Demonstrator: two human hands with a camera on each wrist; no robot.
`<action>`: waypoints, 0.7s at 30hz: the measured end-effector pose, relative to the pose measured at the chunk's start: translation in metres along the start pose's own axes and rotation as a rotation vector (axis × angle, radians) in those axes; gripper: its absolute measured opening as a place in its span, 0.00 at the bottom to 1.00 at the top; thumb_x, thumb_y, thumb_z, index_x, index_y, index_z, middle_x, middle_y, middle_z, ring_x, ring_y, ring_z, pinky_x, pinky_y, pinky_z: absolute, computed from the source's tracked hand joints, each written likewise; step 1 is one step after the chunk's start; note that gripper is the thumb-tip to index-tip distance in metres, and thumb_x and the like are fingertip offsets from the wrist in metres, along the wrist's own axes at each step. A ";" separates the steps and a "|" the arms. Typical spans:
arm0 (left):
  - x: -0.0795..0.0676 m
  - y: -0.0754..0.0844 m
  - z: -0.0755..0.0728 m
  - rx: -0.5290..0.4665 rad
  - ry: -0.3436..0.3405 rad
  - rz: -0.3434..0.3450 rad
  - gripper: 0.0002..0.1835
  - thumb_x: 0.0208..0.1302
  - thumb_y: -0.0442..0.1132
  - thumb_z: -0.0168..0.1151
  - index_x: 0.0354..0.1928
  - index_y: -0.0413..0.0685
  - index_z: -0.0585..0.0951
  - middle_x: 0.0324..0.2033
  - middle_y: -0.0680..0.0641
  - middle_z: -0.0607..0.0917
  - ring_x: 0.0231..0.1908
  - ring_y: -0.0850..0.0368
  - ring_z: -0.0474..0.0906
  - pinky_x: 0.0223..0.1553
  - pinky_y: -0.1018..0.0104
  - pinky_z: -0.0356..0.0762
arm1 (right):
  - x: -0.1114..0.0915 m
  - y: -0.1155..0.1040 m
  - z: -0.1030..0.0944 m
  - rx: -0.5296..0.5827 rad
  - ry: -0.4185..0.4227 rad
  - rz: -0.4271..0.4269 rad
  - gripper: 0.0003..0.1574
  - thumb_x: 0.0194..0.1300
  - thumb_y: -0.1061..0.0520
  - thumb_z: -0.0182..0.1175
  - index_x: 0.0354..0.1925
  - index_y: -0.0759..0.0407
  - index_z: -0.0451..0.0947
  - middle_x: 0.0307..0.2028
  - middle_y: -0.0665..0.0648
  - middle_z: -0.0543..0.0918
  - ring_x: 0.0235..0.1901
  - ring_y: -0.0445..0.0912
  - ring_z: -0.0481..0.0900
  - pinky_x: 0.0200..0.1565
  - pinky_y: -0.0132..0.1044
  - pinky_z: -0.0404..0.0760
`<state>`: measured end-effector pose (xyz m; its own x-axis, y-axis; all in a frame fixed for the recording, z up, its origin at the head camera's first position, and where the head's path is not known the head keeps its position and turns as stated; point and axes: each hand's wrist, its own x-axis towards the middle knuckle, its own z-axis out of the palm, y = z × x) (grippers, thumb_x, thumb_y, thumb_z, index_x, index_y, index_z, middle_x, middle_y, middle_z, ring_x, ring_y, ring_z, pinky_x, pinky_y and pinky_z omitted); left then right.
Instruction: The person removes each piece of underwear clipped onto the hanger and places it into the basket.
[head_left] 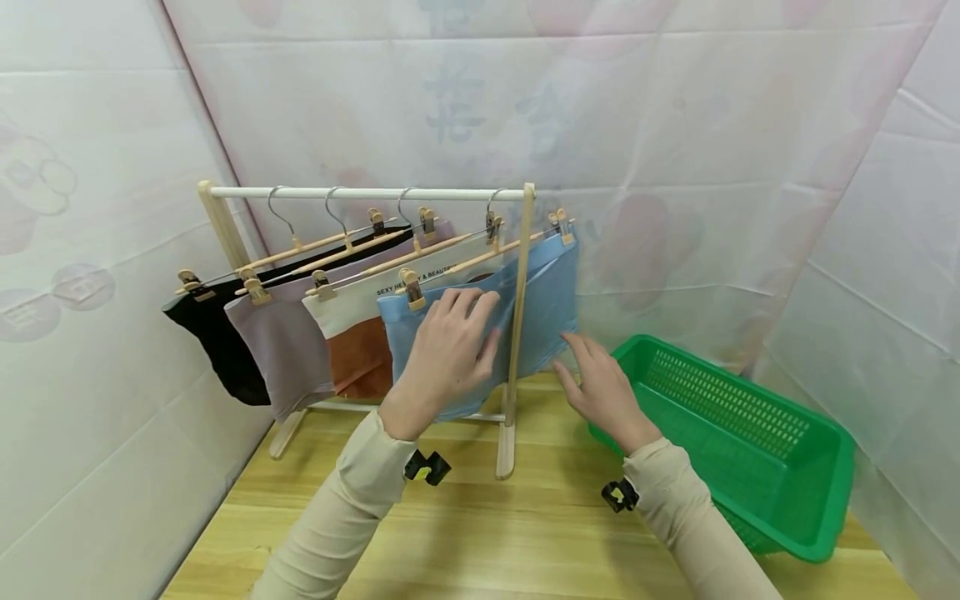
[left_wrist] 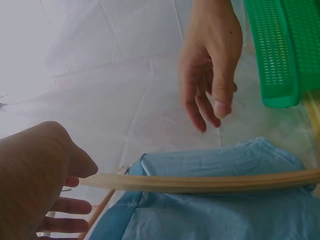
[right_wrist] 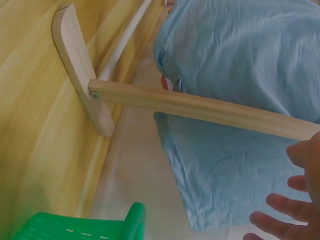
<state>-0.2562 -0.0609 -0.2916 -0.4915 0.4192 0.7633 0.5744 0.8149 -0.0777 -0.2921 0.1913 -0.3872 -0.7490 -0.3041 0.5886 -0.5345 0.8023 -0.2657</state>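
Light blue underpants hang by two clips from a wooden hanger at the right end of a small clothes rack. My left hand is in front of them, fingers loosely bent, with nothing in its grasp. In the left wrist view, its thumb lies close to the rack's wooden post. By the lower right edge of the underpants is my right hand, its fingers apart and holding nothing. The right wrist view shows the spread fingers beside the blue cloth.
Farther left on the rack hang black underpants, mauve ones and a white-and-brown pair, each clipped to a hanger. A green plastic basket stands at the right of the wooden table. Printed cloth walls enclose the table.
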 end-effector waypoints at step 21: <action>0.031 -0.010 -0.006 0.059 -0.010 0.027 0.15 0.69 0.38 0.57 0.55 0.44 0.79 0.51 0.41 0.84 0.52 0.43 0.77 0.54 0.51 0.78 | 0.046 -0.013 0.031 0.186 -0.231 0.024 0.29 0.78 0.51 0.53 0.70 0.62 0.65 0.60 0.65 0.79 0.56 0.59 0.82 0.54 0.53 0.83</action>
<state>-0.2735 -0.0582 -0.2634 -0.4828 0.4451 0.7542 0.5478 0.8254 -0.1364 -0.3315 0.1511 -0.3801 -0.8200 -0.4124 0.3969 -0.5624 0.7094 -0.4249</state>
